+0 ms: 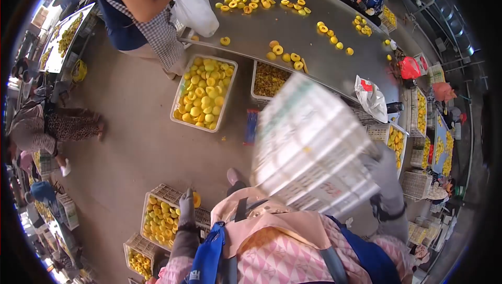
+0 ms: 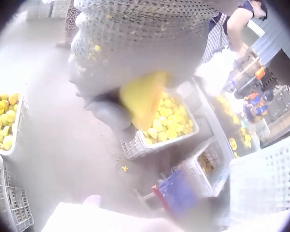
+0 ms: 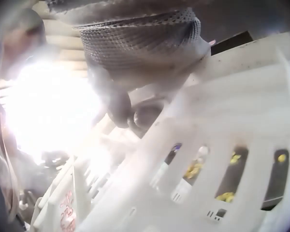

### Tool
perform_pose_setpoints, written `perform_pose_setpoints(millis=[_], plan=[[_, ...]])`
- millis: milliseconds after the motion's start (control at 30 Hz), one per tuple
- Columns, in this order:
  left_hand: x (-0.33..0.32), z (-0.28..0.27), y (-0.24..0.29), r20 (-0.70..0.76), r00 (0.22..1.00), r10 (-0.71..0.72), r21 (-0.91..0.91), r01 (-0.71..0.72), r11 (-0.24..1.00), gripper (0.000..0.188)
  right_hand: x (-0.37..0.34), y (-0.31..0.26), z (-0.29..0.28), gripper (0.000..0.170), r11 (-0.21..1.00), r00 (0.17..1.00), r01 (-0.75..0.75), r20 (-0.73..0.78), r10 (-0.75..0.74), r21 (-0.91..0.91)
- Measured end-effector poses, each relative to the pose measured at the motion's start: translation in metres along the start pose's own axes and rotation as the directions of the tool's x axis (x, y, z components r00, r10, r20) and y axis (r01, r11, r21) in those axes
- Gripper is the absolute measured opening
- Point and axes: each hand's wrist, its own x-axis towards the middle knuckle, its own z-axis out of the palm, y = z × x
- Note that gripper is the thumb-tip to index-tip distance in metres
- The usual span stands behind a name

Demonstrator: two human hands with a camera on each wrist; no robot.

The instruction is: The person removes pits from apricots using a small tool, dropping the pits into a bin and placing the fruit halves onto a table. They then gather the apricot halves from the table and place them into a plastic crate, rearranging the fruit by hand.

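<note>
My gloved right hand (image 1: pixel 380 171) grips the edge of a white slatted plastic crate (image 1: pixel 308 137), which is tilted and blurred in front of my body. In the right wrist view, the fingers (image 3: pixel 120 108) curl over the crate's rim (image 3: pixel 183 108). My gloved left hand (image 1: pixel 186 209) is low on the left, over a crate of fruit halves (image 1: pixel 161 221). It pinches a yellow peach half (image 2: pixel 144 99) between fingers and thumb, as the left wrist view shows. Red marks are on the side of the tilted crate.
A white crate full of yellow fruit (image 1: pixel 204 93) stands on the floor ahead, beside a bin of brown scraps (image 1: pixel 269 79). Fruit halves lie on a metal table (image 1: pixel 314 43). A person in a checked apron (image 1: pixel 157 38) holds a white bag (image 1: pixel 194 9). A blue stool (image 2: pixel 176 193) is nearby.
</note>
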Motion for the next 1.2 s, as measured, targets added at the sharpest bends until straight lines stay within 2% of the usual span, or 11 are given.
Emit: perform_pose_setpoints(millis=[67,133,267,367,467,600,767,900,967,1067,1200], plan=[[-0.017,-0.033,-0.003,0.025,1.0,-0.013,-0.144,0.016,0.989,0.041,0.023,-0.038,0.046,0.032,0.995,0.991,0.092,0.099,-0.094,0.025],[-0.041,-0.059,0.008,-0.013,1.0,-0.013,-0.113,0.011,0.994,0.043,0.052,-0.073,0.084,0.034,0.983,0.935,0.182,0.306,-0.176,0.011],[-0.049,-0.082,-0.025,-0.107,0.991,-0.074,-0.351,0.032,0.936,0.045,0.099,-0.165,0.173,0.04,0.821,0.666,0.558,0.524,-0.531,0.122],[-0.065,-0.091,-0.03,-0.005,1.0,0.01,-0.4,-0.011,0.916,0.051,0.12,-0.225,0.24,0.041,0.777,0.509,0.611,0.675,-0.534,0.153],[-0.076,-0.091,-0.034,-0.064,0.998,-0.001,-0.401,-0.024,0.916,0.052,0.125,-0.283,0.292,0.041,0.722,0.353,0.652,0.751,-0.558,0.23],[-0.083,-0.09,-0.029,-0.16,0.987,-0.02,-0.406,-0.048,0.913,0.053,0.129,-0.328,0.374,0.045,0.662,0.273,0.635,0.687,-0.674,0.398],[-0.054,-0.096,-0.019,-0.213,0.977,-0.016,-0.417,-0.076,0.906,0.055,0.135,-0.374,0.527,0.04,0.709,0.308,0.503,0.663,-0.682,0.495],[-0.003,-0.115,-0.004,-0.226,0.973,0.049,-0.404,-0.139,0.904,0.056,0.128,-0.407,0.647,0.038,0.717,0.321,0.561,0.69,-0.648,0.413],[0.028,-0.131,-0.001,-0.225,0.97,0.092,-0.358,-0.17,0.918,0.057,0.122,-0.419,0.692,0.037,0.729,0.287,0.587,0.751,-0.595,0.353],[0.092,-0.16,-0.001,-0.212,0.967,0.139,-0.083,-0.16,0.984,0.056,0.085,-0.405,0.774,0.03,0.76,0.272,0.47,0.746,-0.608,0.449],[0.154,-0.171,0.02,-0.238,0.951,-0.197,-0.556,0.033,0.831,0.05,0.045,-0.351,0.824,0.04,0.74,-0.038,0.397,0.815,-0.578,0.543]])
